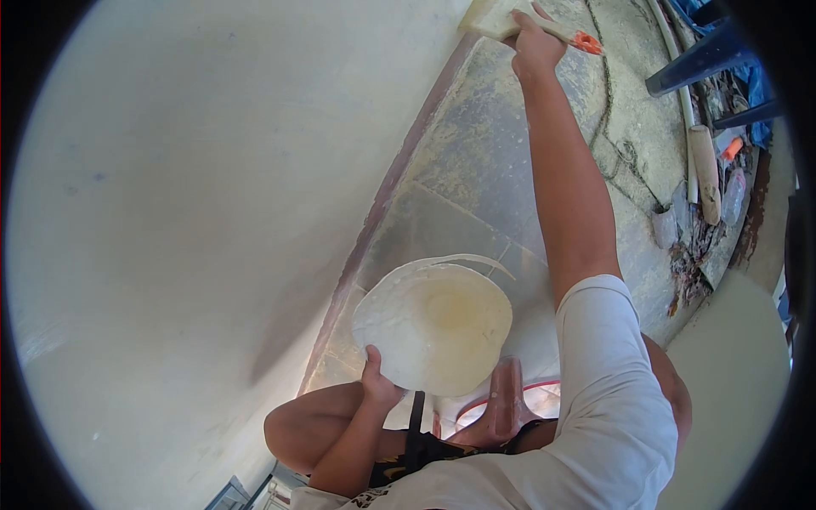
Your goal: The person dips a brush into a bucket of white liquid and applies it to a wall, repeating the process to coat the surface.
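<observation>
Brush in my right hand: that grip is closed around its handle, whose orange-red end sticks out past my fingers, and my arm is stretched far forward. The brush's wide pale head is at the foot of the white wall, beside the dark reddish strip that runs between wall and floor; I can't tell whether it touches. With my left hand I grasp the near rim of a round pale bowl, thumb over the edge, holding it in front of my bent knee. A yellowish patch shows inside the bowl, and a thin curved strip stands out along its far rim. Over to my right, a dark cord trails across the stained floor to a small pale container, near a pale pipe, a wooden-looking cylinder and dark blue legs.
</observation>
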Demonstrator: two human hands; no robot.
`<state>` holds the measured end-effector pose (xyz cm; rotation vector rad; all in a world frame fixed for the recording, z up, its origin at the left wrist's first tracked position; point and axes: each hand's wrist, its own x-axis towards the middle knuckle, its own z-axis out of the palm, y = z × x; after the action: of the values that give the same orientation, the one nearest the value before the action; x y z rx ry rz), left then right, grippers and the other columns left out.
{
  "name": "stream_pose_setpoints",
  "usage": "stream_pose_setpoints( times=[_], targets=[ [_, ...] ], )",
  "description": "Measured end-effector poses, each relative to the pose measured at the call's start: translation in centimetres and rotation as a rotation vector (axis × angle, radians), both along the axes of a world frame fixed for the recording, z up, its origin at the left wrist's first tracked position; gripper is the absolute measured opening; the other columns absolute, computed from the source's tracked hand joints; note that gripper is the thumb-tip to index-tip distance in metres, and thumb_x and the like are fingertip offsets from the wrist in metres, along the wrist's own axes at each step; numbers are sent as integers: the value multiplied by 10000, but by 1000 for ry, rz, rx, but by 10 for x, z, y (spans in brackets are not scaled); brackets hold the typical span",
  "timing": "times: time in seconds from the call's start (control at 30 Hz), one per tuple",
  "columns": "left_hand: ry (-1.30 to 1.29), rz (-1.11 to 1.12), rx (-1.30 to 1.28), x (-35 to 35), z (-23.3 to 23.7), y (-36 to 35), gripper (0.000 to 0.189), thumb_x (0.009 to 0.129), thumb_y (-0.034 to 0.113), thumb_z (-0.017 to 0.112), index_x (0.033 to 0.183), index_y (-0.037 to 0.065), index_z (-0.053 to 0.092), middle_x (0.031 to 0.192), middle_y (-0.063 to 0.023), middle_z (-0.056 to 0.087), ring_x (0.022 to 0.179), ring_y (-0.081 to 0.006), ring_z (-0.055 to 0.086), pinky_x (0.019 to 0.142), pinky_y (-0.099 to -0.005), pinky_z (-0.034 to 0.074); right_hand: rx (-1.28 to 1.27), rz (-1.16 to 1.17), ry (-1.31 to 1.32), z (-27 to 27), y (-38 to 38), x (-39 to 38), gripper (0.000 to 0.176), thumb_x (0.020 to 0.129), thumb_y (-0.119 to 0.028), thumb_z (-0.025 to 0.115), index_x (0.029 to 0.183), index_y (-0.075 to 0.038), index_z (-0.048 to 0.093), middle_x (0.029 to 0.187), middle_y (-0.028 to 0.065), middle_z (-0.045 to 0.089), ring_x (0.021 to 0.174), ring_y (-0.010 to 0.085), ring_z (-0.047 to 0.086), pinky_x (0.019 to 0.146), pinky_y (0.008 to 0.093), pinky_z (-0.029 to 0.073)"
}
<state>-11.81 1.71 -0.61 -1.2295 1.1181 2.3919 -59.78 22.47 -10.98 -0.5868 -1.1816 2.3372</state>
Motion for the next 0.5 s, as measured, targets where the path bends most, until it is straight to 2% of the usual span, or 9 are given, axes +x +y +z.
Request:
stream_pose_setpoints(
  times=[0.07, 0.13, 0.23, 0.37, 0.43, 0.5],
  targets=[
    [1, 5, 2, -1, -1, -1, 737, 858, 538, 427, 1362, 39, 231, 1344, -143, 369, 1224, -321, 381, 1015, -447, 315, 60, -5, -94, 0, 9, 2, 265, 747, -1, 643, 997, 42, 565, 883, 97, 596, 723, 194, 598, 585, 303, 499],
    [7, -17, 11, -2, 1, -1, 740, 856, 542, 427, 1362, 39, 230, 1343, -143, 372, 1224, -324, 381, 1014, -449, 314, 56, -1, -12, 4, 12, 10, 403, 721, 34, 641, 1109, 51, 531, 1019, 194, 571, 820, 268, 625, 622, 389, 580],
    [-23, 0, 8, -2, 2, 0, 745, 852, 545, 433, 1362, 40, 232, 1341, -143, 376, 1222, -325, 384, 1013, -450, 316, 170, 29, -23, -14, 10, 3, 405, 730, 41, 627, 1122, 53, 522, 1029, 194, 572, 833, 267, 625, 627, 388, 580],
    [-30, 1, 3, -6, 5, 2, 703, 881, 520, 391, 1359, 27, 243, 1341, -151, 381, 1224, -315, 383, 1024, -421, 307, 187, 42, -3, -8, -6, -5, 413, 733, 57, 613, 1134, 51, 516, 1031, 178, 576, 859, 264, 622, 624, 387, 578],
    [-38, -7, -9, -5, 5, 2, 709, 878, 525, 393, 1361, 28, 241, 1342, -152, 379, 1223, -317, 383, 1023, -423, 308, -8, 48, -32, 32, -15, -6, 213, 744, -21, 650, 937, 41, 584, 864, 97, 604, 714, 194, 600, 584, 309, 503],
    [-30, -9, 7, 0, -1, -2, 712, 877, 527, 394, 1362, 30, 239, 1343, -152, 377, 1223, -319, 382, 1023, -425, 307, -51, 34, 20, 53, 0, 0, 198, 741, -34, 658, 908, 47, 590, 858, 98, 606, 709, 197, 603, 588, 312, 506]
  ],
)
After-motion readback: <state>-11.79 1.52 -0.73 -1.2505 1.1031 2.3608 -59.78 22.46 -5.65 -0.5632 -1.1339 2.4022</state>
